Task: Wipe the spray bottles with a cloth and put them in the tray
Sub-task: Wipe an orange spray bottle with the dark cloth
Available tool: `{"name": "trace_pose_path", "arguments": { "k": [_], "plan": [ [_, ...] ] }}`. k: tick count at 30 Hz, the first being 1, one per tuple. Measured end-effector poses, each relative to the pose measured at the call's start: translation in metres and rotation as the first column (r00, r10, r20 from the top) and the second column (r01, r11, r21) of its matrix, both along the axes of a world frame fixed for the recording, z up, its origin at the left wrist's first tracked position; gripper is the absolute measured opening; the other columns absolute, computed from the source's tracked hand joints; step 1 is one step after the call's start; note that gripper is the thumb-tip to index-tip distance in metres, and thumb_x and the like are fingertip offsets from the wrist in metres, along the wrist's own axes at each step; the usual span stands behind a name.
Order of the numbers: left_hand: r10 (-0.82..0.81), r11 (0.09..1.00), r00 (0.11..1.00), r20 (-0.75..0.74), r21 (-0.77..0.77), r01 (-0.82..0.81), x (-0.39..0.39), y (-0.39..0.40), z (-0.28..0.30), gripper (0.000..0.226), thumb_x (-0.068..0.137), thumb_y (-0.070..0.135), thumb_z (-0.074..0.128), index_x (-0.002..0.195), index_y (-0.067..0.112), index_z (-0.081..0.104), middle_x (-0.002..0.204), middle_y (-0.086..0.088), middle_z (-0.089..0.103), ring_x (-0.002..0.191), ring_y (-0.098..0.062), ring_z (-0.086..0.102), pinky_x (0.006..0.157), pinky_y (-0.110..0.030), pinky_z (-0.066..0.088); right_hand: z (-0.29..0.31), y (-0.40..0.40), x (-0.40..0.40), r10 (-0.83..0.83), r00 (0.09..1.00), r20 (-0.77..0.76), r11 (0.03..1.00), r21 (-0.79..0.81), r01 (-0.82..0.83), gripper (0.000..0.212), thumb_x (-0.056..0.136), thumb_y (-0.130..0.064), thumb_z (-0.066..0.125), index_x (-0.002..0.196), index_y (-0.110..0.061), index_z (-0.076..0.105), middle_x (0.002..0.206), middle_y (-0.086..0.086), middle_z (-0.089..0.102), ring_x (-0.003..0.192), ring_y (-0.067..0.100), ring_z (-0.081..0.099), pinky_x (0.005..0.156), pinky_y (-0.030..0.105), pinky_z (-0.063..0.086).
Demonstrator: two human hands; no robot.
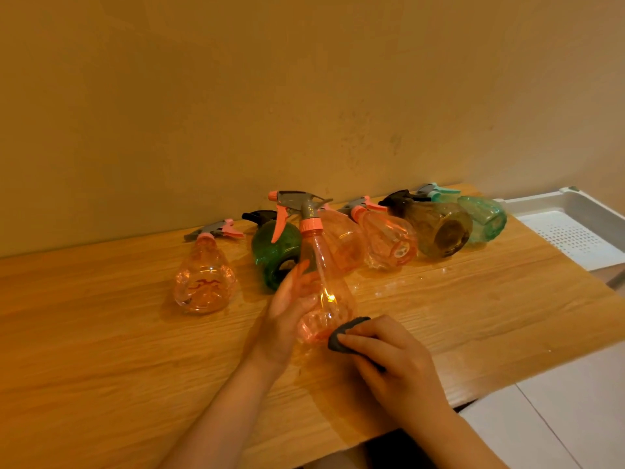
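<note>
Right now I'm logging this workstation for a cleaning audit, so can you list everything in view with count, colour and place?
held spray bottle: one, clear pink, upright above the table's middle.
pink spray bottles: three, lying on the table; one at the left, two behind the held one.
green spray bottle: one, dark green, lying left of the held one.
brown spray bottle: one, amber, lying right of the pink ones.
teal spray bottle: one, lying rightmost, nearest the tray.
cloth: one, dark grey, against the held bottle's base.
tray: one, white, perforated, at the table's right end.
table: one, light wood.
left hand: holds the held bottle.
right hand: grips the cloth.
</note>
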State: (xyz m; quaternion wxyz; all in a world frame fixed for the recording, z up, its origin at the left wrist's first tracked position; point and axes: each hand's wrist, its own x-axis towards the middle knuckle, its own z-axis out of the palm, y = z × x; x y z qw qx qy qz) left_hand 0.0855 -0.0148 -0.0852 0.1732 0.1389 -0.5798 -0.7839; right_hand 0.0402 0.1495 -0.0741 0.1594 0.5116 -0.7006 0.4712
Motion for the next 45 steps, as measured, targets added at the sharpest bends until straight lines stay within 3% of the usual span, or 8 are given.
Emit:
{"name": "trace_pose_path", "arguments": {
  "k": [7,14,19,25,30,32,41,45],
  "plan": [
    [-0.026,1.000,0.999,-0.022,-0.009,0.026,0.000,-0.002,-0.001,0.067,0.058,0.037,0.064,0.123,0.028,0.055,0.108,0.006,0.071,0.103,-0.018,0.066,0.089,-0.040,0.050,-0.001,0.005,-0.010,-0.056,0.996,0.067,0.998,-0.008,0.057,0.022,0.078,-0.014,0.060,0.098,-0.019,0.067,0.098,-0.012,0.059,0.090,-0.001,0.057,0.079,0.009,0.044],
    [-0.061,0.979,0.998,0.012,-0.195,0.062,0.002,0.005,0.004,0.061,0.063,0.042,0.071,0.121,0.036,0.054,0.116,0.007,0.067,0.112,-0.021,0.062,0.097,-0.048,0.049,0.036,-0.026,-0.041,-0.120,0.992,0.025,0.993,-0.013,0.120,0.016,0.077,-0.020,0.068,0.088,-0.009,0.073,0.087,-0.001,0.066,0.082,0.004,0.058,0.074,0.006,0.044],
    [-0.107,0.983,0.994,0.004,-0.151,0.106,0.003,0.003,0.004,0.065,0.063,0.036,0.071,0.125,0.029,0.052,0.113,0.008,0.069,0.111,-0.018,0.063,0.088,-0.036,0.053,0.063,-0.049,-0.061,-0.208,0.977,-0.046,0.975,-0.092,0.203,0.014,0.071,-0.008,0.071,0.085,-0.005,0.074,0.085,-0.004,0.062,0.082,0.004,0.054,0.078,0.002,0.039],
    [-0.045,0.997,0.999,0.011,-0.057,0.046,0.003,-0.002,0.002,0.060,0.060,0.036,0.072,0.119,0.030,0.058,0.106,0.002,0.070,0.105,-0.023,0.065,0.091,-0.047,0.051,0.048,-0.043,-0.053,-0.067,0.997,0.030,0.997,0.028,0.067,0.016,0.074,-0.015,0.070,0.089,-0.010,0.073,0.086,0.000,0.067,0.083,0.005,0.058,0.075,0.005,0.044],
    [-0.031,0.997,1.000,0.000,-0.075,0.031,0.002,0.000,0.003,0.061,0.061,0.040,0.069,0.120,0.028,0.056,0.101,0.010,0.071,0.099,-0.011,0.066,0.077,-0.025,0.053,0.019,-0.008,-0.025,-0.011,0.994,0.105,1.000,0.014,0.010,0.020,0.080,-0.023,0.061,0.094,-0.014,0.072,0.089,-0.008,0.063,0.084,0.000,0.059,0.071,0.010,0.046],
    [-0.028,0.994,1.000,-0.007,-0.104,0.027,0.002,0.000,0.002,0.059,0.062,0.040,0.067,0.119,0.027,0.056,0.099,0.012,0.070,0.098,-0.010,0.065,0.079,-0.026,0.051,0.013,0.001,-0.018,-0.009,0.994,0.109,1.000,0.008,0.009,0.018,0.080,-0.020,0.062,0.094,-0.017,0.072,0.088,-0.010,0.061,0.084,0.000,0.059,0.071,0.012,0.046],
    [-0.004,0.981,1.000,0.027,-0.193,0.009,0.003,0.001,0.005,0.083,0.049,0.062,0.081,0.122,0.035,0.052,0.113,0.016,0.066,0.113,-0.008,0.060,0.089,-0.028,0.052,-0.006,0.009,-0.005,-0.043,0.999,0.026,0.998,0.036,0.042,0.020,0.076,-0.005,0.068,0.093,-0.015,0.069,0.092,-0.012,0.057,0.082,0.008,0.059,0.069,0.018,0.048],
    [0.010,0.980,1.000,0.028,-0.197,-0.004,0.004,0.000,0.003,0.071,0.054,0.045,0.075,0.121,0.039,0.053,0.121,0.001,0.061,0.112,-0.014,0.060,0.089,-0.037,0.054,-0.003,0.006,0.003,0.033,0.998,-0.053,0.999,0.033,-0.031,0.012,0.092,-0.022,0.053,0.101,-0.019,0.060,0.098,-0.009,0.055,0.085,0.008,0.058,0.073,0.015,0.046]
  ]
}}
